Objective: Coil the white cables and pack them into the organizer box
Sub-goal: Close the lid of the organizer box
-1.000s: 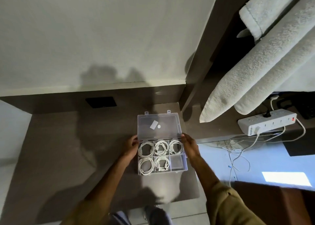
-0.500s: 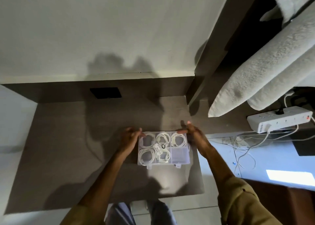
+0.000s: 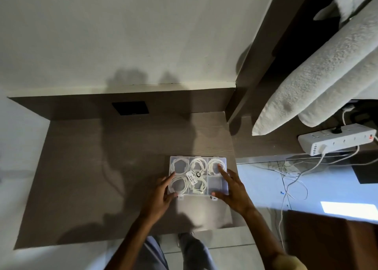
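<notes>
Holding five coiled cables (image 3: 179,184), closed organizer box (image 3: 217,183).

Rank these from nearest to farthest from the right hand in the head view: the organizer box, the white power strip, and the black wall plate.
From the right hand:
1. Organizer box, under the hand itself, on the desk.
2. White power strip, off to the right, beyond the desk.
3. Black wall plate, up and left, on the back panel.

White power strip (image 3: 335,141) on the ledge right, loose wires (image 3: 290,173) below it, towels (image 3: 319,81) overhanging, black wall plate (image 3: 130,108).
</notes>
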{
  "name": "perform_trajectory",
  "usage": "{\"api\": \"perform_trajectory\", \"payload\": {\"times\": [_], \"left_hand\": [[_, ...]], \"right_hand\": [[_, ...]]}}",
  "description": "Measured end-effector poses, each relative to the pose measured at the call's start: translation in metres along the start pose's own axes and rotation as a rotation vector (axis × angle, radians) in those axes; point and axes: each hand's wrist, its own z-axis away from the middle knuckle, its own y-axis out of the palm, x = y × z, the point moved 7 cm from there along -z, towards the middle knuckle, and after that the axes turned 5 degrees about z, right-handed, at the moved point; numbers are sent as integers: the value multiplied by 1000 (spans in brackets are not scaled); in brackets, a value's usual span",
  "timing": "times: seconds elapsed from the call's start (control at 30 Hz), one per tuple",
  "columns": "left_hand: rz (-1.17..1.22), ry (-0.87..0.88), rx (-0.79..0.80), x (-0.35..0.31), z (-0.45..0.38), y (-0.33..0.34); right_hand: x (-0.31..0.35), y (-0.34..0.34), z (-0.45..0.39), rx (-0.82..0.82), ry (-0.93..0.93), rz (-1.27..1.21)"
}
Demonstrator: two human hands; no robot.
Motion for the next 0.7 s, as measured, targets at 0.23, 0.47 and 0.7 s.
{"api": "perform_trajectory", "payload": {"times": [0.23,0.47,0.7], "left_hand": [[86,-68,-5,19,10,-2],[244,-213,-88,31,14,1],[286,-200,-122,30,19,4]], "right_hand": [[-1,15,-2,41,-57,117],[5,11,12,-92,-233,189],[1,21,17,-114,-95,395]]}}
